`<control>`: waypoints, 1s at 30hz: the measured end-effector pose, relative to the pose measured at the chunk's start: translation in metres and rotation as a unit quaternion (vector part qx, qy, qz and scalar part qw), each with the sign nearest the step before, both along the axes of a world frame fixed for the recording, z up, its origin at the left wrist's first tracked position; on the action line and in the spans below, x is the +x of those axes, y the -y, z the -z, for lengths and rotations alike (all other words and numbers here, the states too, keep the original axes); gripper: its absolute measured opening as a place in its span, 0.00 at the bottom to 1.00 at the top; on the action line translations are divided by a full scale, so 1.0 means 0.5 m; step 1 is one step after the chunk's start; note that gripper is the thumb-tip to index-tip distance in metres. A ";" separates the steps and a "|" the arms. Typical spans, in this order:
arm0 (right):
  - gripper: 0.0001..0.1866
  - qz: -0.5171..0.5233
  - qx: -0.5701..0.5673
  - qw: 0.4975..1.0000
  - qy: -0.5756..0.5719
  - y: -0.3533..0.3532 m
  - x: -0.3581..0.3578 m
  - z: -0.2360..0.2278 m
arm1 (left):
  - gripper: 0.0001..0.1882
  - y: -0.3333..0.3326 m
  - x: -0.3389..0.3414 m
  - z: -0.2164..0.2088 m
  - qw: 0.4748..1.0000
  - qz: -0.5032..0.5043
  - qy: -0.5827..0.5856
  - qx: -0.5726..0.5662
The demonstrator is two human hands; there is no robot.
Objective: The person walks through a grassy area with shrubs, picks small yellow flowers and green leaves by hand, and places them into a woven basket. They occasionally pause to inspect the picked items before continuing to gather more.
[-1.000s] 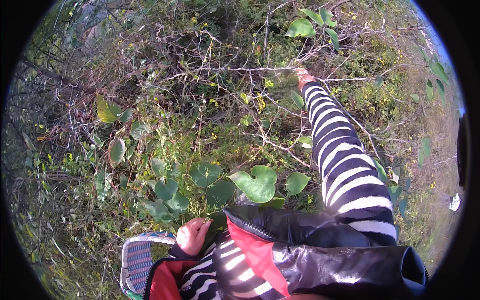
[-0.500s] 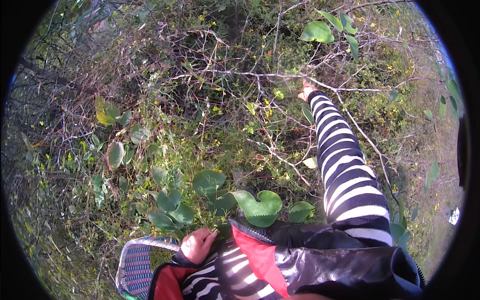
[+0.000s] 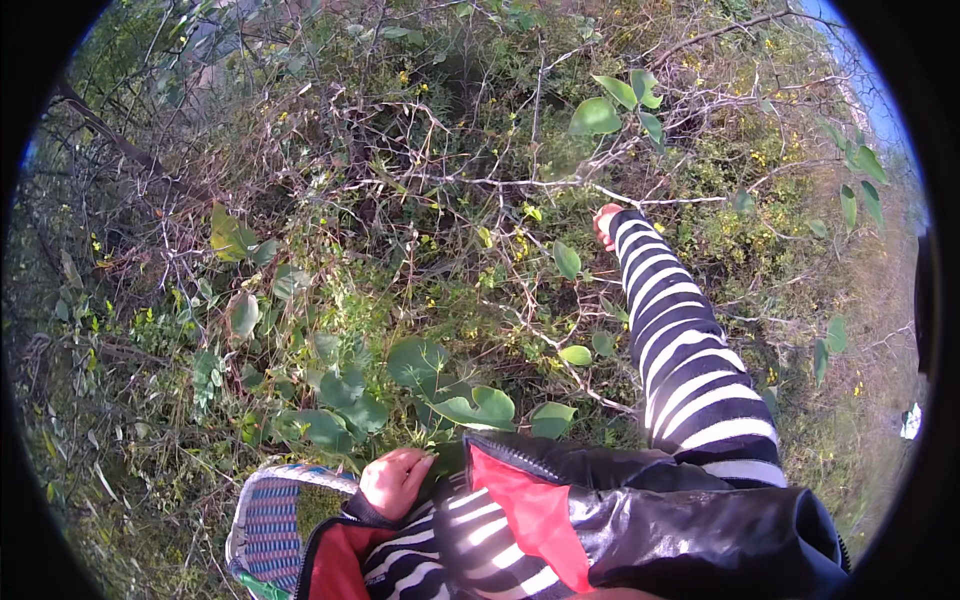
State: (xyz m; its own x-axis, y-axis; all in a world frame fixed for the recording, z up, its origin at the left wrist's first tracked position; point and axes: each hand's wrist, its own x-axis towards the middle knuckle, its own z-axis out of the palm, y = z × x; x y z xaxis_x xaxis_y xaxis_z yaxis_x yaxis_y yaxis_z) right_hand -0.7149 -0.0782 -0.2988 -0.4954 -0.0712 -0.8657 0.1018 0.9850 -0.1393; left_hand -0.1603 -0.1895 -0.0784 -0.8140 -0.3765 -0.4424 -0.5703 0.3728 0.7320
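Note:
My left hand [image 3: 395, 483] is held close to my body, its fingers curled together. Dark green leaf shapes lie beside its fingertips, and I cannot make out what it grips. A woven basket [image 3: 268, 525] in blue, pink and white is at my left forearm. My right arm, in a black-and-white striped sleeve [image 3: 690, 350], stretches far forward into the shrub. At its end my right hand [image 3: 604, 226] has its fingers bent, just below a bare pale branch [image 3: 540, 184]; what lies inside them is hidden. Broad green leaves [image 3: 490, 408] grow in front of my body.
Tangled thin twigs and small yellow flowers [image 3: 758, 158] fill the ground ahead. A leafy sprig [image 3: 597, 116] stands beyond my right hand. A thicker dark branch [image 3: 115, 140] crosses at the far left. A black jacket with red lining [image 3: 700, 535] hangs about my right side.
My right hand has drawn back a little from the branch, toward me. The view has tilted up slightly, and the twigs and leaves on the right have shifted. My left hand stays by the basket.

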 end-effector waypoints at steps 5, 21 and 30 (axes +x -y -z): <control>0.10 -0.237 0.063 0.968 -0.056 0.031 0.006 -0.021 | 0.09 -0.002 0.003 -0.022 0.998 0.026 -0.033 -0.047; 0.04 0.538 -0.613 0.555 0.163 0.266 0.483 -0.353 | 0.11 -0.034 0.056 -0.087 0.983 0.091 -0.105 -0.123; 0.13 0.380 -0.603 0.654 0.254 0.190 0.791 -0.463 | 0.09 -0.038 0.116 -0.076 0.953 0.085 -0.242 -0.162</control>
